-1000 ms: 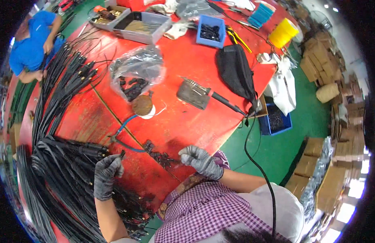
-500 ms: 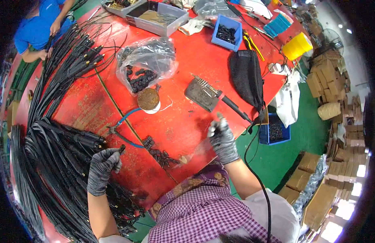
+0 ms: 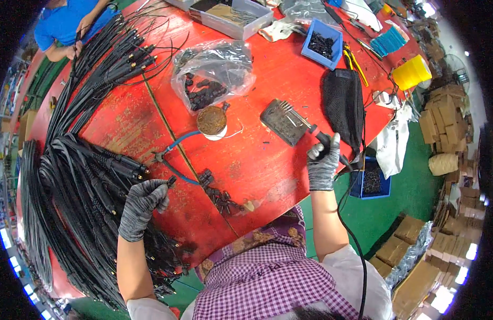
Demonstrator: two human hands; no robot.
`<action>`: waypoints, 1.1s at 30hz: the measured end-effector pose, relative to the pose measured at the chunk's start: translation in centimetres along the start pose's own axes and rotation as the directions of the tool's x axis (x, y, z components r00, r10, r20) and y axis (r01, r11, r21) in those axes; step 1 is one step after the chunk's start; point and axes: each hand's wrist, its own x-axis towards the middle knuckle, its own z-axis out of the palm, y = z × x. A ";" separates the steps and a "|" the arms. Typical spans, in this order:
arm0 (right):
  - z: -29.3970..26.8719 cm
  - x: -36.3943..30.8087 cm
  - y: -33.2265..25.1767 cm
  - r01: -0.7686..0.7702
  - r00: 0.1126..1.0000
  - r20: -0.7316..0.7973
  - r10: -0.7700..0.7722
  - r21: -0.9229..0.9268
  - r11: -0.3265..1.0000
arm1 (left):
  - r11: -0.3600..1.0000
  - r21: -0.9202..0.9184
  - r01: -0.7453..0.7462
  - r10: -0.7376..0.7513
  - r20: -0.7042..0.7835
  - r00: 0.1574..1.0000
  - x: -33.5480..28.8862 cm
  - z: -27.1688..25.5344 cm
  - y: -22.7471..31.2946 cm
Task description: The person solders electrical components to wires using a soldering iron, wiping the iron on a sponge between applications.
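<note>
My left hand (image 3: 142,208), in a grey knit glove, is closed with a small black connector piece (image 3: 172,181) pinched at its fingertips. It is above the edge of a big bundle of black cables (image 3: 81,192). On the right, my gloved right hand (image 3: 323,165) is wrapped round the dark handle of a soldering iron (image 3: 324,140). The iron's metal front end lies over a grey, worn block (image 3: 283,124) on the red table (image 3: 246,160). Between my hands, small black parts (image 3: 221,201) lie in a loose pile beside blue-handled pliers (image 3: 177,143).
A brown-topped tin (image 3: 212,121) stands near a clear bag of black parts (image 3: 209,80). Beyond are a blue bin (image 3: 322,45), yellow-handled pliers (image 3: 356,64), a black mesh pouch (image 3: 343,104) and a yellow spool (image 3: 411,73). Another person (image 3: 70,26) handles cables at far left.
My right hand has moved right from over the table and closed on the soldering iron's handle. My left hand still pinches the black piece. The whole view has shifted slightly.
</note>
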 end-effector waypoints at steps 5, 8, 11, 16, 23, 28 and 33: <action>-3.1 -2.0 -3.8 0.161 0.984 -0.053 -0.173 -0.177 0.971 | 0.999 -0.045 0.006 -0.005 0.018 1.000 0.2 -0.6 -0.7; -6.5 -2.7 -6.9 0.238 0.971 0.023 -0.238 -0.134 0.962 | 0.997 -0.069 -0.037 0.041 0.048 0.998 0.4 -0.3 -0.3; -5.7 -4.1 -7.6 0.192 0.952 0.246 -0.184 -0.007 0.981 | 0.995 -0.090 -0.047 0.050 0.035 0.998 0.3 -0.6 -0.6; -0.7 -6.4 -4.2 0.062 0.965 0.257 -0.050 -0.040 0.997 | 0.993 -0.099 -0.067 0.071 0.043 0.997 0.2 -0.4 -0.7; 0.9 -5.2 3.2 0.215 0.954 0.280 -0.105 -0.399 0.891 | 0.990 -0.119 -0.077 0.078 0.009 0.997 -0.2 -0.4 -1.0; 0.5 -4.9 4.1 0.204 0.952 0.296 -0.083 -0.409 0.890 | 0.991 -0.123 -0.048 0.052 0.026 0.998 0.4 -0.4 -1.7; 0.4 -4.6 4.5 0.175 0.961 0.271 -0.058 -0.431 0.885 | 0.992 -0.113 -0.055 0.060 0.040 0.997 0.7 0.0 -1.4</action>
